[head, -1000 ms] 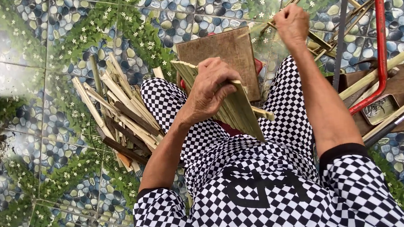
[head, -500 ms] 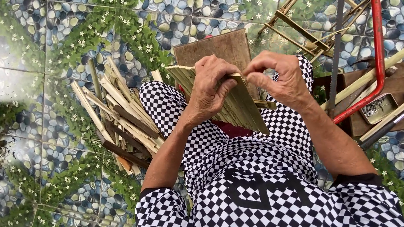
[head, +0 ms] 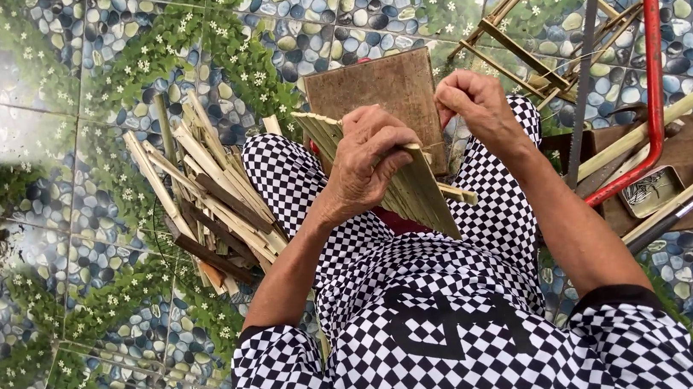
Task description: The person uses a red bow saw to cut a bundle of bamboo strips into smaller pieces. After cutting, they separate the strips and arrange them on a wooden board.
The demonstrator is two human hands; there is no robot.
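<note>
Near the centre of the frame, the left hand [head: 369, 162] is clamping a fanned bundle of flat bamboo slats [head: 415, 191], with fingers curled tight over the top of it. The bundle is slanting from the upper middle down toward the lower right, lying across the person's lap in checkered black-and-white clothing [head: 428, 315]. Just to the right, the right hand [head: 479, 108] is pinching narrowly at something thin beside the bundle's upper edge; what it is holding is too small to tell, though a fine thread-like line is showing between the two hands. Behind the hands, a brown square board [head: 378, 88] is lying flat, partly covered by them. At left centre, a loose pile of split bamboo strips [head: 200, 193] is resting on the pebble-patterned tiled floor [head: 56, 122]. In the upper right, a red-framed hacksaw [head: 650, 60] is leaning over a small bamboo frame [head: 536, 37]. At the right edge, a dark wooden tray [head: 689, 150] is sitting beside a small metal tin [head: 650, 188], with long bamboo sticks [head: 664, 114] crossing it.
</note>
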